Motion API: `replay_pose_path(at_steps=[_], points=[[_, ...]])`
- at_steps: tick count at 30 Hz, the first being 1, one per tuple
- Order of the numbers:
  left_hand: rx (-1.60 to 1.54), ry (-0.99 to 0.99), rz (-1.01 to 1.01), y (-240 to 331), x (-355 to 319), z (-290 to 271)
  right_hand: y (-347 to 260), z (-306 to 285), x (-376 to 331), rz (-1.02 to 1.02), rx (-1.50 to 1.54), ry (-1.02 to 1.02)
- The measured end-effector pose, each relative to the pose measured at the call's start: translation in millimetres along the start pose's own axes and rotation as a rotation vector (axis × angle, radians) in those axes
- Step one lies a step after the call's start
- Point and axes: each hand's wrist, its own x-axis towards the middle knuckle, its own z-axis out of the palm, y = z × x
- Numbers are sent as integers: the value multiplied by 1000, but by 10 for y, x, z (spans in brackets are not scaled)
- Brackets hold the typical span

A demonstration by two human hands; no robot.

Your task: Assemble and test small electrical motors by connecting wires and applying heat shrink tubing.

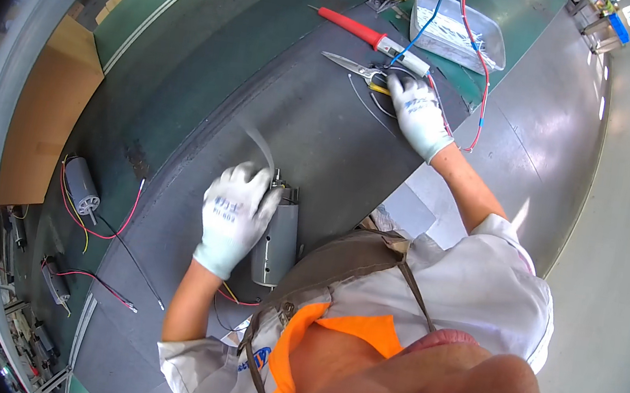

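Note:
My left hand (235,214), in a white glove, is closed at the upper end of a grey cylindrical electric motor (277,243) lying on the dark mat. Its fingers curl against the motor's side; their exact grip is partly hidden. From that end rises a pale, blurred strip (261,143) that looks like a cable tie. Farther off to the right, my gloved right hand (419,115) has its fingers closed at the handles of a pair of scissors (352,66), blades pointing left. Loose white cable ties (367,105) lie beside them.
A red-and-white probe-like tool (360,31) lies beyond the scissors. Behind it stands a clear tray (461,57) of white ties, with blue and red cables (486,60) hanging near. At left are another wired motor (83,183), a smaller wired part (57,282) and a cardboard panel (55,115).

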Motion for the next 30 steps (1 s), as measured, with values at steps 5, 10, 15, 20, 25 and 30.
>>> replay_pose_path(at_steps=[5, 10, 15, 20, 25, 30], points=[[-295, -18, -72, -131, -56, 222, -272, 75, 360, -357, -61, -79], [-1642, -59, -573, -362, 36, 242, 183, -94, 276, -177, 583, -186], [-1463, -18, -693, -451, 2, 151, 19, -362, 22, -24, 2092, -620], [-1852, 146, -708, -521, -20, 284, -447, -430, -105, -369, 1211, -703], [-1819, 178, -658, -516, -62, 316, -830, -684, -96, -740, 795, -563], [-1712, 151, -728, -434, -85, 288, -1045, -1025, -164, -722, 373, -537]])
